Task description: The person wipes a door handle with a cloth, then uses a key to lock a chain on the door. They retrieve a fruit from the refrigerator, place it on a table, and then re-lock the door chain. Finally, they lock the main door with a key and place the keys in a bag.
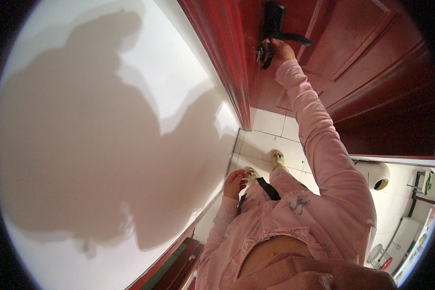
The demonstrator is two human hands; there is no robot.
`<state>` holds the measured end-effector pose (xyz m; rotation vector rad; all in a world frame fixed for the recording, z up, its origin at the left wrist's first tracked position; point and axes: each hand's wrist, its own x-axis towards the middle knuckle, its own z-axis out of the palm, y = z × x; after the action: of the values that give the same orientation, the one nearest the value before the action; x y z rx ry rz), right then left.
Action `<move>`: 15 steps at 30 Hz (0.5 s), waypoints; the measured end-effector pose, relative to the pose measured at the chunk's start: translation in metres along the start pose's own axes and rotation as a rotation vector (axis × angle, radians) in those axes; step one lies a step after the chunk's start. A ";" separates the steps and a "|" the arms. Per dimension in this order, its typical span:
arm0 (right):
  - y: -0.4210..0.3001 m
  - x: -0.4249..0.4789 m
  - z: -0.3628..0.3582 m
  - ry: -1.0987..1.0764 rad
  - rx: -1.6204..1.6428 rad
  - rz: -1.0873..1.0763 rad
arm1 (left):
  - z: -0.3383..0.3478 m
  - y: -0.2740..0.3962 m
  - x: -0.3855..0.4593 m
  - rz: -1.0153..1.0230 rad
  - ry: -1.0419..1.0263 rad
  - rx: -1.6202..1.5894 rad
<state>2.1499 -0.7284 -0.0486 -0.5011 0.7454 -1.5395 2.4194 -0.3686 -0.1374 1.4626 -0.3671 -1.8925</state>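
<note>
My right hand (283,50) reaches out to a dark red panelled door (351,47). Its fingers close around a small dark bundle with shiny metal bits (264,53), possibly keys, at the lower end of the black lock plate (273,18). Just above the knuckles, the black lever handle (293,37) sticks out to the right. How the bundle meets the lock is hidden by the fingers. My left hand (235,183) hangs low beside the white wall (188,47), fingers loosely bent and apart, with nothing visible in it.
A red door frame (235,69) runs between wall and door. Pale floor tiles (268,121) lie under my slippers (277,158). To the right are a rounded cream container with a dark opening (372,175) and a metal-framed stool (378,257). A dark red wooden piece (181,261) stands at lower left.
</note>
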 end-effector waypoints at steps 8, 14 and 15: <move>0.006 0.015 -0.021 0.476 -1.098 -0.387 | 0.005 0.004 -0.006 0.010 -0.004 -0.063; -0.010 0.000 0.008 0.607 -1.615 -0.347 | 0.004 -0.004 -0.007 -0.034 0.060 -0.058; -0.015 -0.005 0.014 0.569 -1.785 -0.352 | 0.003 -0.005 -0.009 -0.025 0.058 -0.072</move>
<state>2.1498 -0.7259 -0.0280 -1.5286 2.5530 -0.8972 2.4159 -0.3599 -0.1329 1.4770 -0.2518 -1.8592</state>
